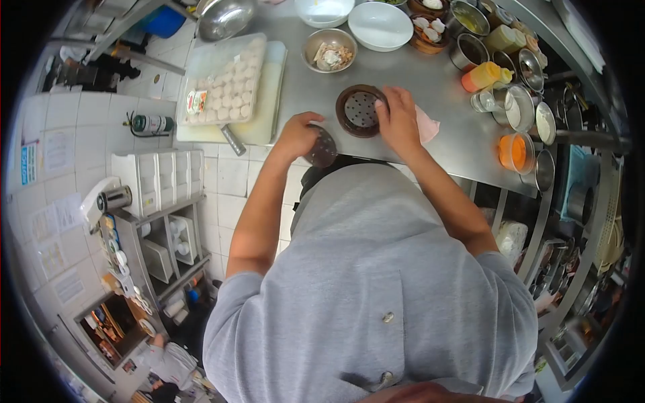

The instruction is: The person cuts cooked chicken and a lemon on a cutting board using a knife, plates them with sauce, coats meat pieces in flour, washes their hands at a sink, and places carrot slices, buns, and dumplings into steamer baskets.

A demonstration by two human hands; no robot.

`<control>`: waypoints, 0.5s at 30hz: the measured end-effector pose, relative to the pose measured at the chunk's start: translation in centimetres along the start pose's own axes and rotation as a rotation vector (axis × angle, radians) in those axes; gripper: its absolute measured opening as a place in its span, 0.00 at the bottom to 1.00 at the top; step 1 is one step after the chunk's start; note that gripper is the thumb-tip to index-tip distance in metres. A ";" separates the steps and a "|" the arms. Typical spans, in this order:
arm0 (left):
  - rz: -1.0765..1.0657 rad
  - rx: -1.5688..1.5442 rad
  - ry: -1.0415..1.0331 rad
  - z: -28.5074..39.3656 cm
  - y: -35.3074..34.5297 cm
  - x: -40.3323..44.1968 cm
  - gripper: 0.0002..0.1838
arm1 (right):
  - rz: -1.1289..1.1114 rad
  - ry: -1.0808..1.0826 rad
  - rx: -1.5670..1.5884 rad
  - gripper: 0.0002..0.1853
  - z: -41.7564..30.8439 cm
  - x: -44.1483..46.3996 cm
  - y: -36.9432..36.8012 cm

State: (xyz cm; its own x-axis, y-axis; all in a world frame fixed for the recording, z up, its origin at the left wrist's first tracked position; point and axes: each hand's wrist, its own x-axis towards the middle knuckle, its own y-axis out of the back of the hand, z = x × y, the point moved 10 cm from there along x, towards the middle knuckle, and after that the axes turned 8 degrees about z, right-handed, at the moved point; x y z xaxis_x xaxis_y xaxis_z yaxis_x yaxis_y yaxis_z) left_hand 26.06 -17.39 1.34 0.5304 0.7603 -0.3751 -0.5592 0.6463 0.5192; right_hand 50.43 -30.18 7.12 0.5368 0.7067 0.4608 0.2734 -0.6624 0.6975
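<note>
My left hand (pixel 297 136) is closed on the edge of a dark round disc with small holes (pixel 324 150), held tilted just off the table's front edge. My right hand (pixel 399 115) grips the right rim of a brown round dish (pixel 345 126) standing on the steel table. Inside that dish lies a grey metal plate dotted with holes (pixel 361 109). Beside my right hand is a pale pink cloth (pixel 426 125), partly hidden by it. A metal bowl of pale chopped food with a white dollop (pixel 330 56) stands behind the dish.
At left, a clear pack of round white pieces (pixel 225 87) lies on a cutting board (pixel 274 74), a knife handle (pixel 232 140) jutting out. White bowls (pixel 380 27) stand at the back. Sauce bottles (pixel 481 76), pots and an orange-filled tub (pixel 514 152) crowd the right side.
</note>
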 end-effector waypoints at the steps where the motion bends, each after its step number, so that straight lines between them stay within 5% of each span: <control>1: 0.035 -0.078 0.028 0.3 1.1 -0.5 0.28 | -0.152 -0.071 0.166 0.22 -0.1 -0.3 -0.2; 3: 0.054 -0.218 0.074 3.9 2.2 -1.9 0.28 | -0.463 -0.424 0.563 0.16 1.7 -3.4 -3.5; 4: 0.030 -0.291 0.083 6.2 1.1 -2.2 0.28 | -0.471 -0.329 0.634 0.16 0.2 -3.4 -1.9; 5: 0.072 -0.281 -0.324 8.5 -0.6 -1.1 0.29 | -0.722 -0.437 0.757 0.21 -0.8 -4.4 -1.7; 7: -0.006 -0.369 -0.454 14.4 -4.6 -1.5 0.27 | -0.501 -0.453 0.729 0.21 1.7 -1.8 5.2; 9: -0.051 -0.511 -0.365 16.7 -6.6 -1.2 0.24 | -0.301 -0.462 0.859 0.23 3.8 0.7 10.9; 10: 0.023 -0.381 -0.460 15.3 -7.7 0.3 0.24 | -0.120 -0.395 0.579 0.25 7.2 2.7 17.0; 11: 0.146 -0.029 -0.771 17.3 -7.5 -0.8 0.27 | 0.027 -0.418 0.508 0.23 8.7 4.9 24.9; 12: 0.166 0.213 -0.875 17.8 -8.2 -1.8 0.30 | 0.297 -0.369 0.503 0.19 9.7 7.0 33.1; 13: 0.248 0.514 -0.845 14.7 -9.6 -1.8 0.33 | 0.559 -0.309 0.463 0.15 10.5 8.4 41.2; 15: 0.211 0.616 -0.747 10.5 -10.6 -1.7 0.34 | 0.982 -0.066 0.248 0.15 9.5 11.8 54.5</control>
State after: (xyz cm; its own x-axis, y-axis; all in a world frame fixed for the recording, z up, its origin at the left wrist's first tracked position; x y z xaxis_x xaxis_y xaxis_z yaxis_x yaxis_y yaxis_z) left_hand 37.81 -26.24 4.53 0.8418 0.4827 0.2416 -0.3718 0.1941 0.9078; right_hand 79.24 -60.34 45.32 0.6542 -0.1880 0.7326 -0.1581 -0.9812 -0.1107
